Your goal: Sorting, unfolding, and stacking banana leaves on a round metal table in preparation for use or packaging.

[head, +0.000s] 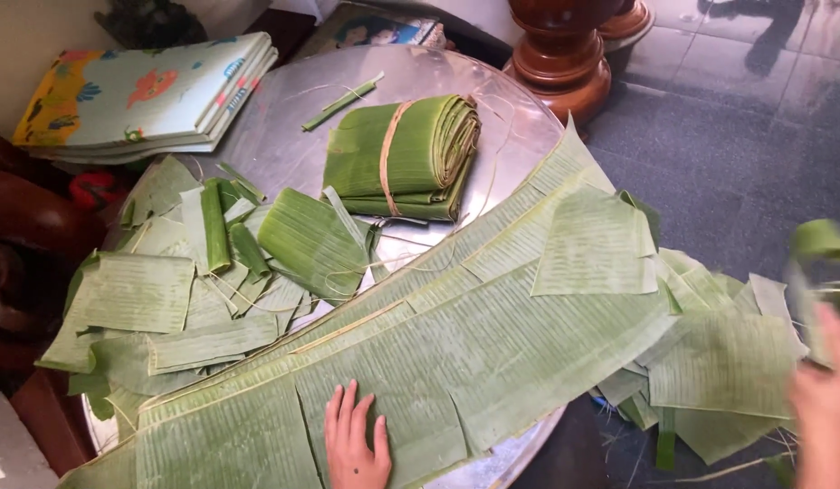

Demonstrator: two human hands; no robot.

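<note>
A long pale green banana leaf [456,335] lies spread diagonally across a round metal tray [284,136]. My left hand [355,439] rests flat on the leaf near its front edge, fingers apart, holding nothing. My right hand [823,403] is at the far right edge, blurred, close to a strip of green leaf [814,263]; whether it grips the strip is unclear. A squarish cut leaf piece [594,246] lies on top of the long leaf.
A folded bundle of leaves tied with a strip [404,156] sits at the tray's back. Several cut pieces and trimmings [203,272] lie at the left, more pieces [723,367] hang off at the right. A folded patterned mat [144,95] and a wooden pedestal [565,54] stand behind.
</note>
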